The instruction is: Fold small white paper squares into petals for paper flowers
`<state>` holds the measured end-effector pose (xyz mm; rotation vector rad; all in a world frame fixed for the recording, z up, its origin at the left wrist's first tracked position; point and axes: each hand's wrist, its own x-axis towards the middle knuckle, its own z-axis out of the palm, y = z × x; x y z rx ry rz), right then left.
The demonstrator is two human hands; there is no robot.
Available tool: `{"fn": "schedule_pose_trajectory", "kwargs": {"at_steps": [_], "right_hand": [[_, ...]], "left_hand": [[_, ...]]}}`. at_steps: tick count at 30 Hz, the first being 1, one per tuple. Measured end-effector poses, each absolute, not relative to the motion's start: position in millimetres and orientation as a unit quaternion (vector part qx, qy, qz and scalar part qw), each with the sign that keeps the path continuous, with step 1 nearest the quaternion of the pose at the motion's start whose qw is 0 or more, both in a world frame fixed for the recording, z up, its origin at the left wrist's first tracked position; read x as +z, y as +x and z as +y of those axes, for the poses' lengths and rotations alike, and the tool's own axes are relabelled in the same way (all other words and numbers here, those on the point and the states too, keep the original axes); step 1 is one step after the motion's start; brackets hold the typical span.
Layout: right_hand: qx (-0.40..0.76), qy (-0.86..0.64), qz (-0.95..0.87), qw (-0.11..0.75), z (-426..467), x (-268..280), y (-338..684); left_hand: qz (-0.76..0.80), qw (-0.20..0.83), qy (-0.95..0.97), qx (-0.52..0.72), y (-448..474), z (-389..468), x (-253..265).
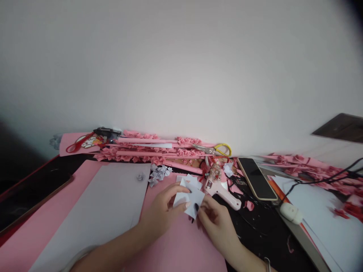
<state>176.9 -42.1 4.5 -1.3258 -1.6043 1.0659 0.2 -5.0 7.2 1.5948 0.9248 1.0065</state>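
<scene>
Between my two hands is a small square of white paper (pixel 189 200), tilted above a pink sheet (pixel 181 245). My left hand (pixel 164 204) pinches its left side between thumb and fingers. At the lower right edge, my right hand (pixel 217 221) grips the same paper with thumb and fingertips. Just behind it lie more white paper pieces (pixel 194 180). A cluster of folded white paper flowers (pixel 159 173) sits to the left of these. Close to my right hand rests a pale pink glue gun (pixel 224 192).
Yellow-handled scissors (pixel 222 150) lie on pink paper flower stems (pixel 147 153) along the wall. A phone (pixel 256 179) and a white earbud case (pixel 291 212) are at right, near a black cable (pixel 295 183). Large white paper (pixel 99 211) covers the left.
</scene>
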Motion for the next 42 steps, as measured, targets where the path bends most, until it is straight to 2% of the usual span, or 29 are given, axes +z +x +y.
{"fn": "schedule_pose_trajectory", "kwargs": {"at_steps": [5,13,22,26,35,42], "right_hand": [[0.555,-0.479,-0.518,0.440,-35.6,2.9,176.5],[0.579,-0.453,-0.492,0.467,-36.1,1.5,179.7],[0.693,-0.332,-0.378,0.516,-27.8,6.8,184.9],[0.671,-0.378,-0.381,0.512,-28.8,5.4,181.4],[0.556,-0.497,-0.486,0.455,-31.0,6.3,177.5],[0.502,-0.514,-0.570,0.399,-33.3,6.3,180.0]], "left_hand": [[0.357,0.548,0.641,0.403,-0.2,-6.9,3.0],[0.336,0.606,0.601,0.399,-1.4,-2.9,7.5],[0.367,0.637,0.549,0.397,-6.7,3.9,15.1],[0.342,0.627,0.581,0.391,-7.3,4.6,13.5],[0.442,0.600,0.588,0.316,-3.0,4.7,5.3],[0.430,0.596,0.605,0.306,-3.4,1.4,3.5]]}}
